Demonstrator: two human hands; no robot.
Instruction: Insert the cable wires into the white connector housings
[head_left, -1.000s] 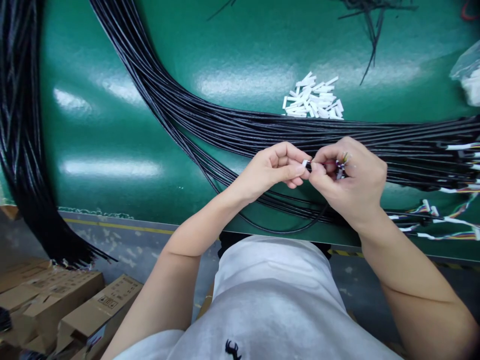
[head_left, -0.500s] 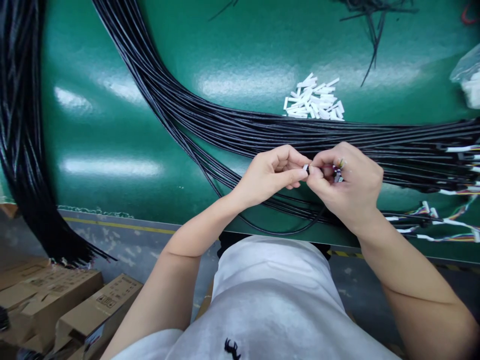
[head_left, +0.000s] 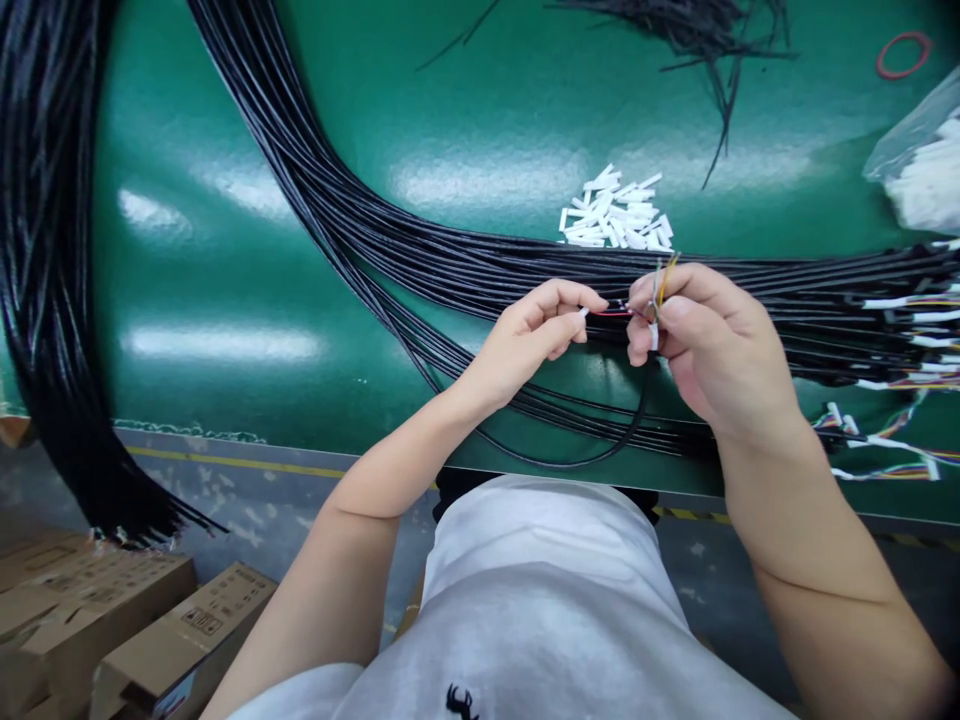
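Observation:
My left hand (head_left: 529, 335) is closed in a pinch at thumb and forefinger, with a small white sleeve (head_left: 583, 313) showing at the tips. Thin red and dark wires (head_left: 611, 313) stretch from there to my right hand (head_left: 724, 345), whose thumb and fingers grip the wires. Yellow and grey wire ends (head_left: 664, 278) stick up out of that grip. Another white piece (head_left: 654, 338) hangs below the right thumb. A black cable (head_left: 639, 420) curves up under the right hand. Beyond the hands lies a pile of small white sleeves (head_left: 619, 212).
A thick bundle of black cables (head_left: 420, 235) crosses the green table (head_left: 225, 270). More cables (head_left: 45, 260) hang over the left edge. Black scraps (head_left: 697, 25), a red ring (head_left: 904, 55) and a plastic bag of white pieces (head_left: 926, 175) lie at the back. Cardboard boxes (head_left: 184, 635) stand below.
My hands have drawn apart, baring wires between them. The right hand has turned, and wire ends now point upward from it. The view has shifted slightly right.

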